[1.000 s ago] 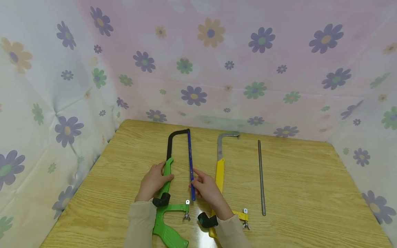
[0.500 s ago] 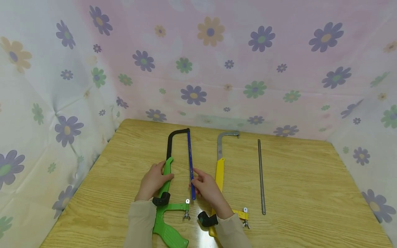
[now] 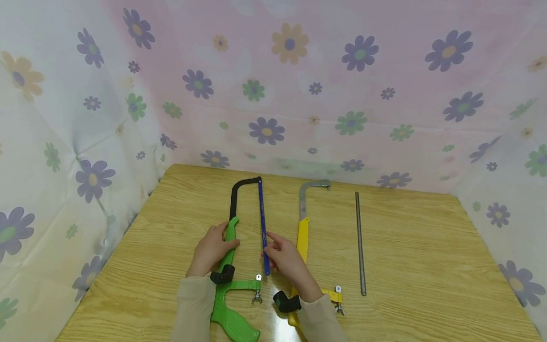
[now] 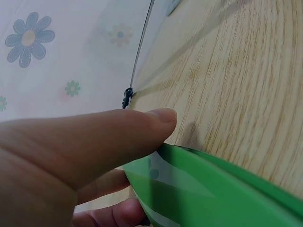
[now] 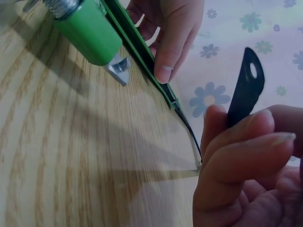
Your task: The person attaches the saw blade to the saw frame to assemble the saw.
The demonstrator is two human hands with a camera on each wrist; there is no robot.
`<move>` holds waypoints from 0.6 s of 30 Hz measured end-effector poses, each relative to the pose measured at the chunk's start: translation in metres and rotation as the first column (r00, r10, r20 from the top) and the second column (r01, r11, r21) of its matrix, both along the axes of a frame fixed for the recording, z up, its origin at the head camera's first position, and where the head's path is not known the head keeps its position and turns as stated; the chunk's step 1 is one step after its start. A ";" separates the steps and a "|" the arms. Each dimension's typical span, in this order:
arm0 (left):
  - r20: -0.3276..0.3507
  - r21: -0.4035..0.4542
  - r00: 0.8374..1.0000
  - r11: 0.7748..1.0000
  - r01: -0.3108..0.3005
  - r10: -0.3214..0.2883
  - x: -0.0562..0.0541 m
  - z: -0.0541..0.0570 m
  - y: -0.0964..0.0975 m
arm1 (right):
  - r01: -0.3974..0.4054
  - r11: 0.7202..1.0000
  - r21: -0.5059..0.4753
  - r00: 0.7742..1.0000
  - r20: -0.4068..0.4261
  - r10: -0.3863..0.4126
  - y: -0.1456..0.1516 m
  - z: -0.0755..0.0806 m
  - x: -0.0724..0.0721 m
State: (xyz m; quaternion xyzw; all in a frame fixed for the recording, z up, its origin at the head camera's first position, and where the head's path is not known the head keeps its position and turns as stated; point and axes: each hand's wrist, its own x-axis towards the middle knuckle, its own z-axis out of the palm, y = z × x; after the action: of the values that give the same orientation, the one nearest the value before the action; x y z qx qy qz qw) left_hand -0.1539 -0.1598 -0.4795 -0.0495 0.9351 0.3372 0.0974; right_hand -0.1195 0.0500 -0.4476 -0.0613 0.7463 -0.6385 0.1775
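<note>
My left hand [image 3: 211, 250] grips the green sleeve of a hacksaw frame [image 3: 231, 232], thumb on one side and fingers on the other. Between thumb and fingers, my right hand [image 3: 287, 261] pinches a blue hacksaw blade [image 3: 262, 209] near its lower end. The far end of the blade meets the tip of the frame's black arm [image 3: 233, 199]. Its free end, with a hole [image 5: 253, 71], sticks out past the right fingers, beside the green frame's lower bracket [image 3: 243, 285]. That bracket carries a metal blade mount [image 3: 258, 279] and a wing nut [image 3: 257, 298].
A second hacksaw frame [image 3: 302, 237], yellow with a grey arm, lies right of the green one, partly beneath my right forearm. Farther right a grey blade [image 3: 360, 247] lies on the wooden table [image 3: 423, 256]. Flowered cloth [image 3: 316, 114] encloses the table's back and sides.
</note>
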 end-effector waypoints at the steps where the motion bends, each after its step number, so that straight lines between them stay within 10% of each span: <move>1: 0.000 0.001 1.000 1.000 0.000 0.000 0.000 0.000 0.000 | 0.000 1.000 0.001 1.000 0.000 0.000 0.000 0.000 0.000; 18: -0.002 0.009 1.000 1.000 0.008 -0.007 0.000 0.002 0.000 | -0.005 1.000 0.016 1.000 0.030 0.004 0.001 -0.036 -0.011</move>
State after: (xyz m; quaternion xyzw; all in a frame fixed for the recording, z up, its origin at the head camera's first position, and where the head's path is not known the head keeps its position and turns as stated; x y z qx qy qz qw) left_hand -0.1537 -0.1601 -0.4778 -0.0453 0.9339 0.3409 0.0981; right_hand -0.1301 0.0512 -0.4837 -0.0522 0.7488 -0.6328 0.1904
